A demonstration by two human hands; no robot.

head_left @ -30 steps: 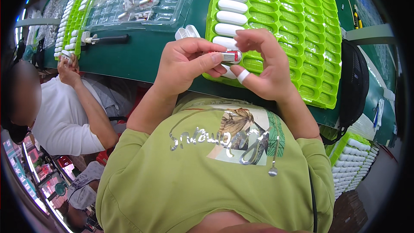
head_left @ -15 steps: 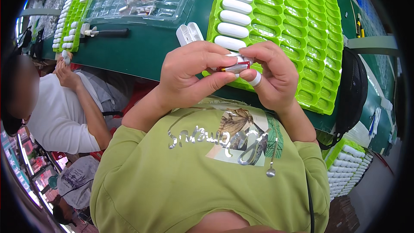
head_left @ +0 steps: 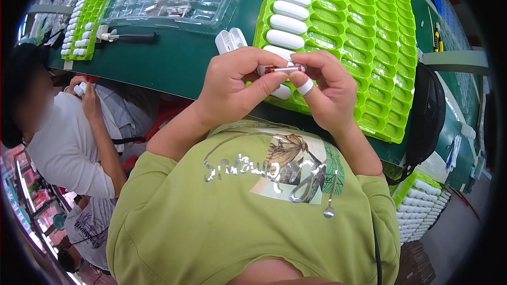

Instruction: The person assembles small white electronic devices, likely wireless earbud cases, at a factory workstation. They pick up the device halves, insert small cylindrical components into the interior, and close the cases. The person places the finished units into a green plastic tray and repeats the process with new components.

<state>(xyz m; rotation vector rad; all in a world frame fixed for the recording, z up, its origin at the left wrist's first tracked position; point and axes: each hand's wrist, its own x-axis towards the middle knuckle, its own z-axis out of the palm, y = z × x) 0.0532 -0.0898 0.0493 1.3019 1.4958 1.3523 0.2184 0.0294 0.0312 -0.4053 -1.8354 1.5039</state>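
Note:
My left hand (head_left: pixel 231 84) and my right hand (head_left: pixel 331 85) meet above the near edge of the green tray. Between both sets of thumbs and fingertips is a small white shell with a slim silver and red insert (head_left: pixel 285 69), lying level. Its ends are partly covered by my fingers. A white band (head_left: pixel 305 86) wraps my right thumb. Just beyond my left hand, an opened white case (head_left: pixel 231 40) lies on the green table. Closed white oval cases (head_left: pixel 290 9) fill the tray's left column; one more white oval end (head_left: pixel 281 92) shows below my fingers.
The green tray (head_left: pixel 388 68) has rows of oval pockets. A clear plastic tray (head_left: pixel 211 13) holds several small parts at the back left, near a black-handled tool (head_left: pixel 134 37). A black bag (head_left: pixel 426 111) hangs at the right. A co-worker (head_left: pixel 74 137) sits at the left.
The shell and its insert have risen slightly and turned level in my fingers, uncovering a white oval below. The co-worker at the left has lowered their hands with a small white piece.

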